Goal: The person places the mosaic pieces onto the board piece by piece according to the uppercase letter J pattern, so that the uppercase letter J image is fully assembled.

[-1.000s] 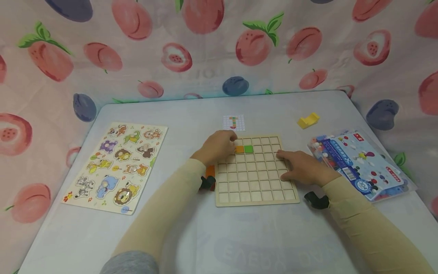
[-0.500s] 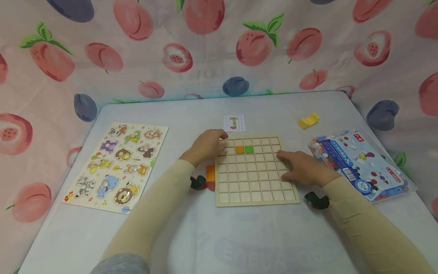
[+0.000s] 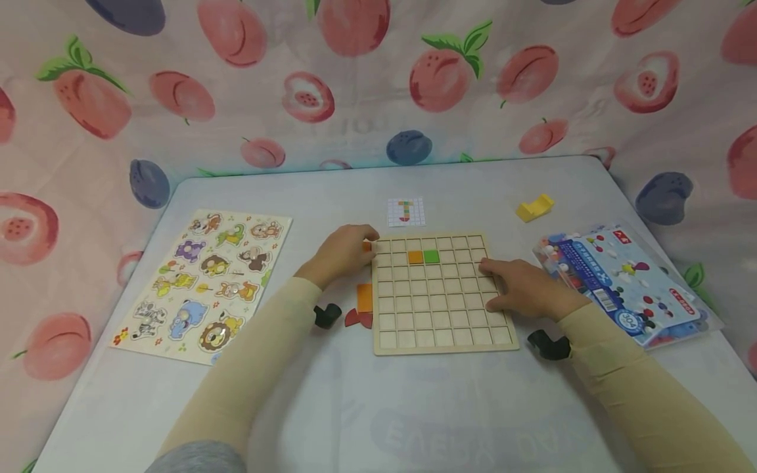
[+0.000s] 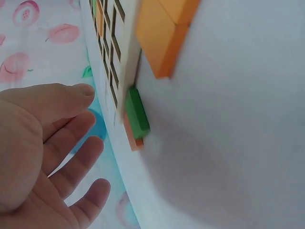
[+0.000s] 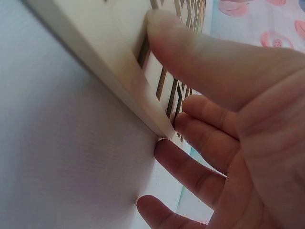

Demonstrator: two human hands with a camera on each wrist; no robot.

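Observation:
A wooden grid board [image 3: 445,346] lies mid-table with an orange square tile [image 3: 416,257] and a green square tile [image 3: 432,256] side by side in its upper cells. My left hand [image 3: 342,253] is at the board's far left corner, fingers loosely bent and holding nothing. Beside that corner, the left wrist view shows a green block [image 4: 137,114] with an orange-red block [image 4: 133,136] behind it. My right hand [image 3: 529,289] rests at the board's right edge; in the right wrist view its thumb [image 5: 164,36] lies on the board and the other fingers extend along the edge.
Orange blocks [image 3: 365,297] and red rounded pieces [image 3: 358,318] lie left of the board. A pattern card [image 3: 406,211] is behind it. An animal puzzle board [image 3: 204,289] lies at left. A yellow piece [image 3: 535,208] and a boxed bead set [image 3: 627,282] are at right.
My left hand has moved left from over the orange tile to off the board's far left corner, uncovering the cells and the pieces beside the board. My right hand has stayed put.

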